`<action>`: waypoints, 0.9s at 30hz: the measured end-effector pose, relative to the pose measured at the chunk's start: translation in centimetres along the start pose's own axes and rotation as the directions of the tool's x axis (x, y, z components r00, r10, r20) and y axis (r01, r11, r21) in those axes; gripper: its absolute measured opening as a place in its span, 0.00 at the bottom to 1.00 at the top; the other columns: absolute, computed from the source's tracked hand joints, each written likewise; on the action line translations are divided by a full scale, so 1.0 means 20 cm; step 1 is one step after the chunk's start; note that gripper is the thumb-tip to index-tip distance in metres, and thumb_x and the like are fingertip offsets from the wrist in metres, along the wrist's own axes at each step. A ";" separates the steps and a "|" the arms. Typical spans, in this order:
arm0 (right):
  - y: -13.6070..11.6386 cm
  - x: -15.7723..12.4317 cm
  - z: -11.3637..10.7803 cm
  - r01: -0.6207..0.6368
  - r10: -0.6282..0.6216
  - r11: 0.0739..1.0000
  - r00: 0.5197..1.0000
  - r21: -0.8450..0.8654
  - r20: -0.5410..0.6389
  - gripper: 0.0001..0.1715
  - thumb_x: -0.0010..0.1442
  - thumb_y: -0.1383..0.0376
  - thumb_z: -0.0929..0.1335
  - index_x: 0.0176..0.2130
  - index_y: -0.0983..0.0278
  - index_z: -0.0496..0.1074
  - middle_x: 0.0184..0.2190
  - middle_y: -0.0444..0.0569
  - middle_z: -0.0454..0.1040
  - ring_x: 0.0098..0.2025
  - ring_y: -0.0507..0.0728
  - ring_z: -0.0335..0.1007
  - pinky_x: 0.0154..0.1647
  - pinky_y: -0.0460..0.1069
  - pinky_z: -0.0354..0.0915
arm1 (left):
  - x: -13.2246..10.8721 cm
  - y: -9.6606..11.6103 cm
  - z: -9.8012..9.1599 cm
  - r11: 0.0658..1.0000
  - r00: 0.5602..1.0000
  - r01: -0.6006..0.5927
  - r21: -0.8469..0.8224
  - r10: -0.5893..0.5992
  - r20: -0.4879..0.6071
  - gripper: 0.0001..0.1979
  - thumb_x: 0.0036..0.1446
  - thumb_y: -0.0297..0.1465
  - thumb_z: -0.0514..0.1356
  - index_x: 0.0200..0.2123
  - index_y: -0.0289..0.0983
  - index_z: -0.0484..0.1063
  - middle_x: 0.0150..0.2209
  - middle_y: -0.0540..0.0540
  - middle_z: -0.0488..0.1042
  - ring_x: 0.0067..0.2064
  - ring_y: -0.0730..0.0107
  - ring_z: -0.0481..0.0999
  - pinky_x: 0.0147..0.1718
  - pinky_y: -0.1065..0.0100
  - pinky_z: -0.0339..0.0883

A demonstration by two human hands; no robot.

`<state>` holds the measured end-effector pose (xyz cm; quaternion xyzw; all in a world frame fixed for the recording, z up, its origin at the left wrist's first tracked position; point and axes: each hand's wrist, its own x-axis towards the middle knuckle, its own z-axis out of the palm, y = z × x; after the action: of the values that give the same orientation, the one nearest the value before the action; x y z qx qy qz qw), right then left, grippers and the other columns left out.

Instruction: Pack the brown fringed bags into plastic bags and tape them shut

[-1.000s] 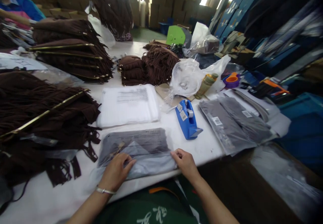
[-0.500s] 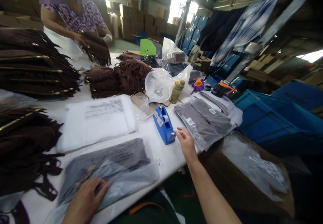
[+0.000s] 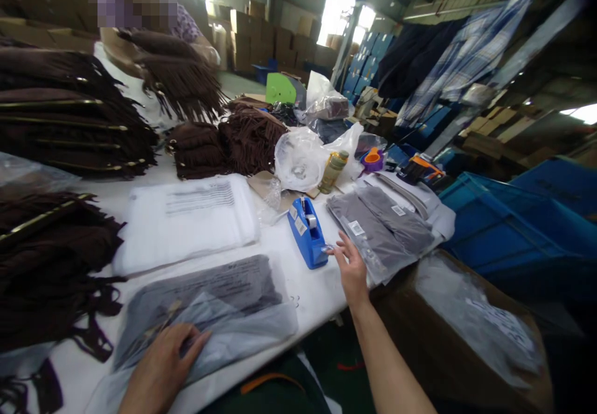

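My left hand [image 3: 163, 364] lies flat, fingers out, on a clear plastic bag holding a dark folded garment [image 3: 209, 305] at the near edge of the white table [image 3: 308, 286]. My right hand [image 3: 351, 266] reaches to the front end of a blue tape dispenser [image 3: 308, 232], thumb and forefinger pinched on a strip of clear tape at its cutter. The other fingers are spread. A stack of white plastic bags [image 3: 186, 218] lies behind the bagged garment.
Piles of brown fringed fabric [image 3: 60, 122] crowd the left and back. Grey bagged garments [image 3: 380, 227] lie right of the dispenser, with a bottle [image 3: 334, 170] and crumpled plastic [image 3: 298, 159] behind. Blue bins [image 3: 513, 227] and a carton [image 3: 466, 327] stand right. Another person [image 3: 158, 41] handles fringe across the table.
My right hand left the bag's flap and reached to the tape dispenser, now pinching the tape end. The left hand stays pressed on the bag. The view swung right.
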<state>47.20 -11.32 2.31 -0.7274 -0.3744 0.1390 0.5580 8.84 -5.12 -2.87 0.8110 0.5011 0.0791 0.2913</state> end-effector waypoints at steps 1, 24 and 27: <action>0.03 -0.05 -0.01 -0.012 0.012 1.000 0.999 -0.013 -0.038 0.33 0.61 0.57 0.64 0.62 0.65 0.57 0.33 0.49 0.78 0.53 0.59 0.65 0.56 0.56 0.56 | -0.01 0.00 0.00 1.000 1.000 -0.007 -0.003 0.007 -0.011 0.19 0.58 0.48 0.50 0.28 0.40 0.69 0.30 0.47 0.72 0.36 0.59 0.72 0.39 0.60 0.63; -0.31 -0.36 0.65 0.835 -0.086 0.463 0.377 -0.298 0.922 0.51 0.52 0.57 0.74 0.65 0.66 0.49 0.31 0.53 0.75 0.40 0.64 0.67 0.46 0.57 0.60 | -0.05 0.06 -0.01 0.982 0.996 -0.054 0.184 0.067 -0.062 0.10 0.61 0.36 0.53 0.31 0.38 0.68 0.32 0.44 0.71 0.38 0.57 0.70 0.38 0.59 0.61; -0.35 -0.30 0.55 0.664 -0.110 0.716 0.414 -0.217 0.904 0.34 0.59 0.56 0.69 0.60 0.62 0.59 0.28 0.46 0.73 0.35 0.56 0.68 0.43 0.51 0.60 | -0.06 0.05 0.00 0.980 0.994 -0.068 0.186 0.083 -0.075 0.10 0.61 0.35 0.52 0.31 0.38 0.67 0.32 0.44 0.71 0.38 0.57 0.70 0.38 0.59 0.61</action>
<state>33.62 -7.01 3.64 -0.5761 -0.7832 0.2175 0.0857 9.04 -6.45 -2.14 0.8489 0.4867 0.0771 0.1910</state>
